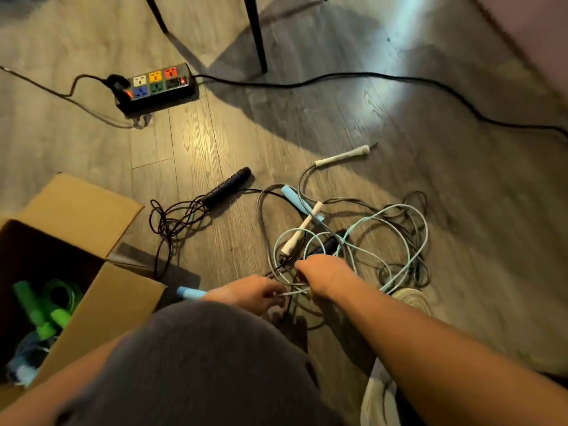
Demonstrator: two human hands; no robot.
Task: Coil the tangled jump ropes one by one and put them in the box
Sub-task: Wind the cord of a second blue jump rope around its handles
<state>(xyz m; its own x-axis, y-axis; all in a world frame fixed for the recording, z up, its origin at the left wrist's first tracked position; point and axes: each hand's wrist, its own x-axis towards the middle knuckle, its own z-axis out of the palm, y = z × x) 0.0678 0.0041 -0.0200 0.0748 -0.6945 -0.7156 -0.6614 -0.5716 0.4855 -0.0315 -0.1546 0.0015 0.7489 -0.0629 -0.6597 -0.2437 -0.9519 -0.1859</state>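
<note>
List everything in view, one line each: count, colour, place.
Box: one, brown cardboard, lower left.
Green rope: one, green, inside box.
Black rope: one, black, floor beside box.
Tangle: one, pale blue, grey and black cords, floor centre.
White handles: two, white, in and beyond tangle.
Power strip: one, black, coloured sockets, upper left.
Cable: one, black, upper floor.
Chair legs: two, black, top.
Left hand: one, grips blue handle, bottom centre.
Right hand: one, grips tangle cords.
</note>
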